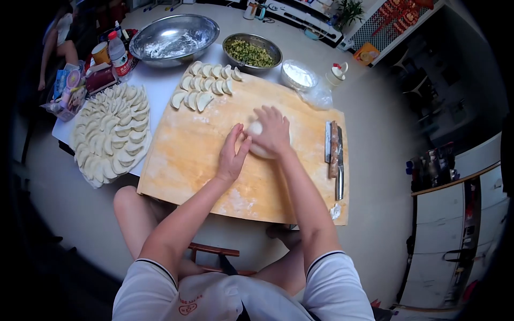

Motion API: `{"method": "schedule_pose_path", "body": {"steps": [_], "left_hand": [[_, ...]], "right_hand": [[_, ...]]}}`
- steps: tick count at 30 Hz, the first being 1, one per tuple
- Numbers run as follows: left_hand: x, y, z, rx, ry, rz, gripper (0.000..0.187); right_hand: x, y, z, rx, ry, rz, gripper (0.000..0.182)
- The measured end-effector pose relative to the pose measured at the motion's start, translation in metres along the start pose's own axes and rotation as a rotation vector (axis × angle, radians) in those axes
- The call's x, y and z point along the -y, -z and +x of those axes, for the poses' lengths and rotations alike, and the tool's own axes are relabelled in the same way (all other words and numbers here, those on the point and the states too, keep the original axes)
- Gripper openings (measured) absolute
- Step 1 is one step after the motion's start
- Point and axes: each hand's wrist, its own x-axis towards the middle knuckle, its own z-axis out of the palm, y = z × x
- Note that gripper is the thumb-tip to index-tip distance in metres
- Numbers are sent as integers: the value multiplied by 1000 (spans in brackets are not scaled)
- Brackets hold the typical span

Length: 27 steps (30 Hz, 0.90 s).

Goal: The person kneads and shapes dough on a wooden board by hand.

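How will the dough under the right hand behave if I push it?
Likely soft and yielding, since the dough looks pale and smooth under the right hand. It may roll a little, its visible edge being rounded, and could slide where flour dusts the board.

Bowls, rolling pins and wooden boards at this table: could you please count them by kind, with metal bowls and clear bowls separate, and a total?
Metal bowls: 2 (large bowl, filling bowl)
Clear bowls: 1 (powder bowl)
Rolling pins: 1 (rolling pin)
Wooden boards: 1 (wooden board)
Total: 5
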Motion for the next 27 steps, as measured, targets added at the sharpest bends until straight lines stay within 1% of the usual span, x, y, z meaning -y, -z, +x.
{"method": "schedule_pose_path", "body": {"steps": [3, 6, 7, 10, 12, 14, 16, 19, 20, 22, 24, 25, 27], "left_hand": [[-5, 4, 0, 41, 43, -5, 59], [4, 1, 6, 17, 49, -50, 58], [6, 0, 6, 1, 49, -67, 58], [5, -3, 5, -55, 40, -42, 60], [3, -3, 4, -72, 31, -12, 61], [5, -4, 6, -71, 23, 5, 61], [8, -5, 6, -71, 13, 6, 60], [13, -5, 5, -69, 6, -38, 60], [15, -5, 5, -69, 3, -58, 60], [10, -3, 4, -71, 19, -113, 60], [9, -1, 4, -76, 16, -140, 61], [10, -1, 3, -81, 4, -145, 62], [8, -1, 2, -76, 6, -178, 64]], "right_hand": [[-28, 0, 22, -10, -84, 175, 86], [-43, 8, 19, 11, -225, 175, 90], [-49, 10, 13, 34, -270, 141, 89], [-64, 17, -18, 89, -319, 219, 85], [-63, 19, -54, -8, -289, 283, 82], [-44, 26, -91, -108, -246, 329, 82], [-24, 30, -118, -168, -114, 184, 81], [8, 29, -133, -233, 66, -19, 81], [20, 27, -133, -253, 125, -81, 82], [42, 21, -120, -203, 91, -120, 78], [47, 10, -92, -144, 59, -166, 76], [44, 2, -72, -156, 3, -193, 72], [30, 1, -34, -27, -98, -57, 72]]}}
